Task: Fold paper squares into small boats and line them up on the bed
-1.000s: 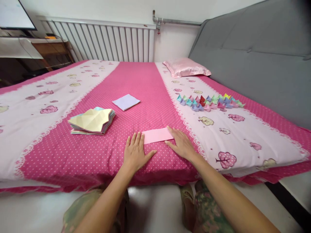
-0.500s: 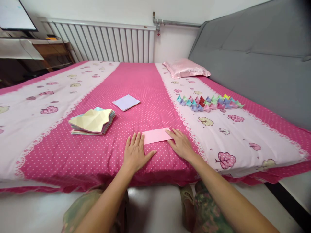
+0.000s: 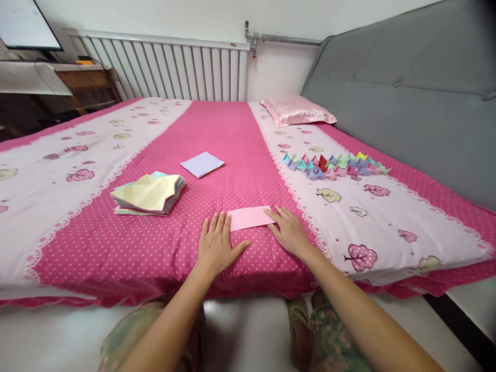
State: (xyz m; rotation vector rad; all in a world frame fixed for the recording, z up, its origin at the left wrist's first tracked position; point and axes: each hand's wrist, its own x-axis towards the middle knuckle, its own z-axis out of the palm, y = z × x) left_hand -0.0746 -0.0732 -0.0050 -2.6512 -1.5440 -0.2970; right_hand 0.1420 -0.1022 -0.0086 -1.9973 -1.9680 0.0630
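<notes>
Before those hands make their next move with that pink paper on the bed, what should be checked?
1. The pink paper lies flat on the bed cover: ok.
2. The right hand rests on its right end: ok.
3. The left hand touches its left edge: cannot tell; it lies close beside.
4. Both hands hold nothing else: ok.
5. The stack of coloured sheets and the row of folded pieces lie apart from it: ok.

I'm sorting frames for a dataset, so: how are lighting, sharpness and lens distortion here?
Head view: soft, even light, only faint shadows beside the left hand and right hand; the pink folded paper is sharp; wide-angle distortion bows the edge of the bed and the grey headboard; the screen is blown out white; the satin pillow shows sheen.
</notes>
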